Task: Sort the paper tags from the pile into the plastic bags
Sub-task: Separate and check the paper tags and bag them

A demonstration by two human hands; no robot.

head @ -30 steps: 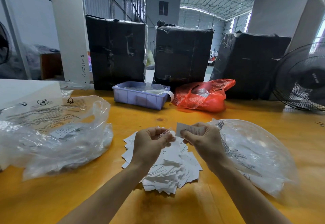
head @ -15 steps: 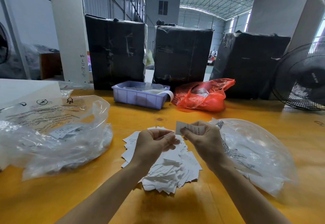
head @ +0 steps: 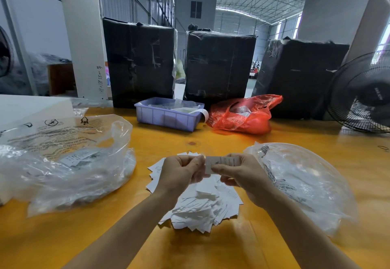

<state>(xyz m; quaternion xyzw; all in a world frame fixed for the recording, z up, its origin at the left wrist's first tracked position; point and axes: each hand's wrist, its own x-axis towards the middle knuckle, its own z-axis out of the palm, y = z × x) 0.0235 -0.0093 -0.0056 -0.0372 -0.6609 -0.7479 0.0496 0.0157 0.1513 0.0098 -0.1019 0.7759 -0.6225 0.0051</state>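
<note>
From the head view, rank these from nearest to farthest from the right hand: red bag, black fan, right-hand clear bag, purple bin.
1. Right-hand clear bag: just right of the right hand.
2. Red bag and purple bin: behind, too close to call.
3. Black fan: far right corner.

A loose pile of white paper tags [head: 202,203] lies heaped on the yellow table [head: 190,247], its slips overlapping at many angles with corners fanning outward. One white tag with black print [head: 223,162] is held level above the pile. To the left of the pile lies a crumpled clear plastic bag [head: 69,163] with black printed text, a few tags visible inside. To the right lies another clear printed bag [head: 306,184], puffed into a dome.
</note>
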